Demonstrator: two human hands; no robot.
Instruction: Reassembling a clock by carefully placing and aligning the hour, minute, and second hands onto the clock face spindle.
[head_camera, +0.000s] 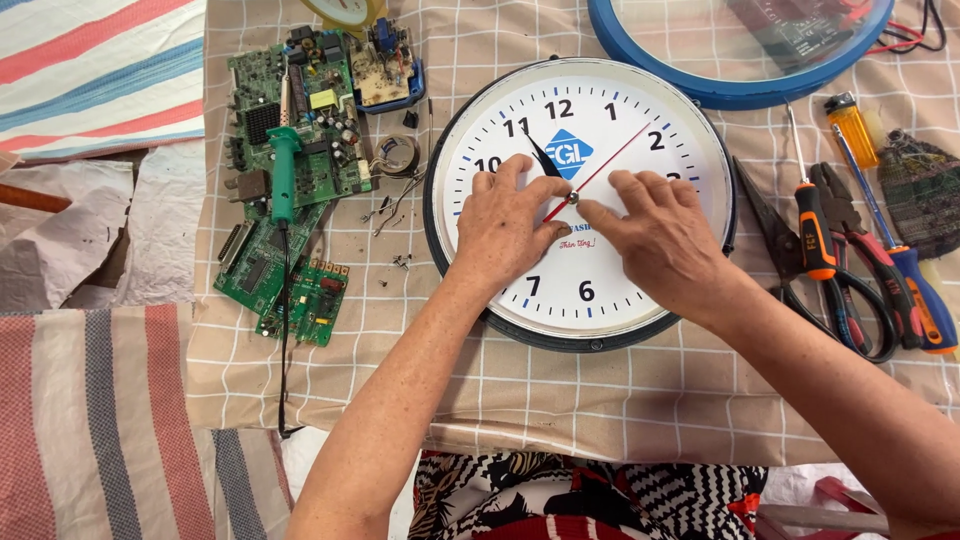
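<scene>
Head view: nearest the camera lies a patterned black, white and red cloth (560, 495), and from either side of it two bare forearms reach up over the checked beige cloth (600, 400) that covers the work surface. The left hand (508, 225) lies flat on the white face of one round wall clock (585, 200), fingers spread and loose, gripping nothing. The right hand (655, 232) rests on the face just beside it, its thumb and forefinger pinched together at the centre hub where the clock's hands meet; I cannot tell whether they actually hold anything there. One thin red second hand (610, 160) slants up to the right from the hub, and one black hand (540, 155) points up to the left. The clock sits in the middle of the cloth, its glass off. To the right lie two screwdrivers (815, 225), one pair of scissors (775, 235) and one pair of pliers (850, 230). To the left are three green circuit boards (300, 110), with one green soldering iron (283, 170) lying across them. Farthest off, one blue-rimmed clock cover (740, 45) lies at the top edge, and an orange lighter (852, 128) just below it.
</scene>
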